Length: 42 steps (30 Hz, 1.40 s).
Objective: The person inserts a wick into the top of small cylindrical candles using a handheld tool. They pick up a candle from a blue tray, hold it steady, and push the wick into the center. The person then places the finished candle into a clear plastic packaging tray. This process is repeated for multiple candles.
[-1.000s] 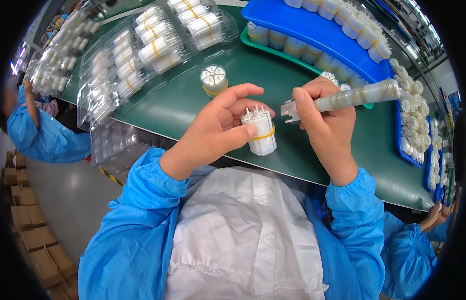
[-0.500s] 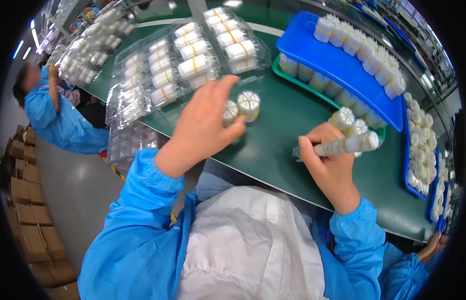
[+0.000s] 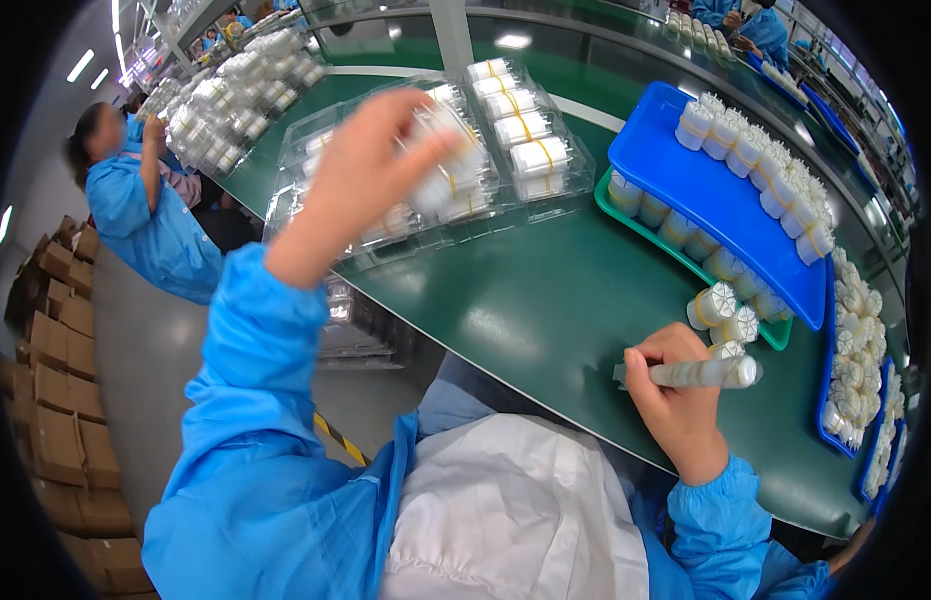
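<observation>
My left hand is raised over the clear plastic blister trays, fingers curled round a white cylinder that motion blurs. Whether a second cylinder is in that grip, I cannot tell. White cylinders with yellow bands lie in rows in the trays. Near the table's front edge, my right hand is closed on a thick, whitish pen-like tube, held sideways. Just beyond its knuckles stand a few banded white cylinders with spoked ends.
A blue tray bearing cylinders rests over a green tray holding more. Further blue trays line the right side. Stacked filled packs sit at the far left, near a seated co-worker. Cartons stand on the floor.
My left hand has lifted away from the table to over the trays, and the two cylinders beside it have left the tabletop. My right hand keeps the tube. The whole view has shifted.
</observation>
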Each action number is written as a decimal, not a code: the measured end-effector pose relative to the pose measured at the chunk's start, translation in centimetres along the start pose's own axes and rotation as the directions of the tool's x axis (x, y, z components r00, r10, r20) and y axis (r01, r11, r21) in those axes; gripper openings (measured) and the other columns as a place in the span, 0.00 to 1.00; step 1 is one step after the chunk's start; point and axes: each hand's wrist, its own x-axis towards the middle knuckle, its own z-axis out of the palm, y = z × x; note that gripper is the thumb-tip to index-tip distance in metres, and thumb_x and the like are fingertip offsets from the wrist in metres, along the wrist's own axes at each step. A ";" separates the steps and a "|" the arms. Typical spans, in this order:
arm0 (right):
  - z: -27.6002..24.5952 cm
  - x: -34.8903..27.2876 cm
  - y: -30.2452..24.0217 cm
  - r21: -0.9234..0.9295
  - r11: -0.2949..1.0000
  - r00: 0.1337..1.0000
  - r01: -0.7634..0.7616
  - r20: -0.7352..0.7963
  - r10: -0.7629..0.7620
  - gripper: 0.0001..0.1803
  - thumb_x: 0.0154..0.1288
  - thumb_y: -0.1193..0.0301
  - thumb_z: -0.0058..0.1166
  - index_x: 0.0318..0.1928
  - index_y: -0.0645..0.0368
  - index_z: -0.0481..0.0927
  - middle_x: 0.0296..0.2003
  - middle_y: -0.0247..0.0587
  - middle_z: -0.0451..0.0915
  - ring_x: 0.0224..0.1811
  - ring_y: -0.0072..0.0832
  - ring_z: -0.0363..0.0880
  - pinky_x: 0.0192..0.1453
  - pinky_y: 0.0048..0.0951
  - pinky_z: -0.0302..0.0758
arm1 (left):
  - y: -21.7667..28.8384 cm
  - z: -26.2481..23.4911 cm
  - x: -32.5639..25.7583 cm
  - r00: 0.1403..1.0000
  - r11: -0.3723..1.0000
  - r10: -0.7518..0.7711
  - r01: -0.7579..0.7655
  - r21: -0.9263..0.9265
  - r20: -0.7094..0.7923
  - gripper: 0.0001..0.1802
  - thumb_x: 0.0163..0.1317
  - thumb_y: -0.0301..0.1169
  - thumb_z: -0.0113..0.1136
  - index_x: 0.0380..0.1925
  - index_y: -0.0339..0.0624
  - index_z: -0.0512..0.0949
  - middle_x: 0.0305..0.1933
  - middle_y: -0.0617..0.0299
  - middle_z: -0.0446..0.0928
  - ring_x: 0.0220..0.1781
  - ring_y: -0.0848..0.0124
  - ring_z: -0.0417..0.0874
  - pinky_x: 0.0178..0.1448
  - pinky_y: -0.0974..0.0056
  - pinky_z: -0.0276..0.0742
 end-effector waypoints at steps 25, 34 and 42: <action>-0.6 0.4 0.1 -0.133 0.983 0.991 0.126 0.051 -0.120 0.10 0.50 0.79 0.70 0.29 0.60 0.79 0.26 0.40 0.78 0.22 0.35 0.79 0.23 0.31 0.73 | -16.0 2.1 16.0 0.604 0.574 -0.496 -0.310 0.758 0.623 0.55 0.40 0.28 0.82 0.72 0.47 0.63 0.60 0.46 0.75 0.68 0.45 0.71 0.62 0.43 0.76; -0.8 0.1 -0.6 -0.098 0.986 0.990 0.138 0.055 -0.133 0.09 0.53 0.80 0.68 0.31 0.60 0.78 0.27 0.41 0.78 0.24 0.35 0.78 0.25 0.33 0.72 | -14.5 -1.9 15.5 0.719 0.597 -0.426 -0.234 0.768 0.550 0.38 0.46 0.24 0.75 0.61 0.43 0.73 0.47 0.47 0.82 0.54 0.44 0.83 0.53 0.43 0.79; -0.4 -1.1 0.3 -0.137 0.951 0.955 0.277 0.150 -0.256 0.14 0.65 0.67 0.62 0.27 0.57 0.71 0.25 0.40 0.67 0.24 0.36 0.75 0.26 0.38 0.72 | 8.3 4.7 3.7 0.869 0.954 0.299 -0.270 -0.129 0.393 0.18 0.58 0.25 0.69 0.48 0.41 0.78 0.39 0.57 0.81 0.42 0.57 0.82 0.46 0.55 0.78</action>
